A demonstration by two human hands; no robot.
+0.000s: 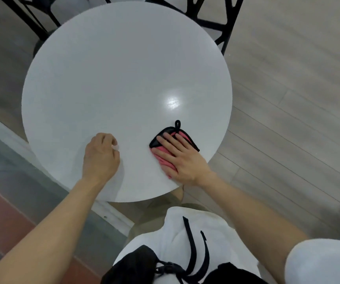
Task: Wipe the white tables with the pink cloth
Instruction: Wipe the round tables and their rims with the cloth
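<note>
The cloth (163, 160) lies near the counter's (113, 78) near-right edge, under the right hand (182, 158), whose fingers are straight, slightly spread and pressing flat. The cloth appears soft, light and limp, so flat palm pressure should control it best. The left hand's (100, 156) fingers are curled; whether they hold anything cannot be told.

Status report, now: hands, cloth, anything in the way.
Right hand flat, pressing pink cloth on white table, near edge. Left hand resting on tabletop, fingers curled. Black chairs at far side, off the top.
</note>
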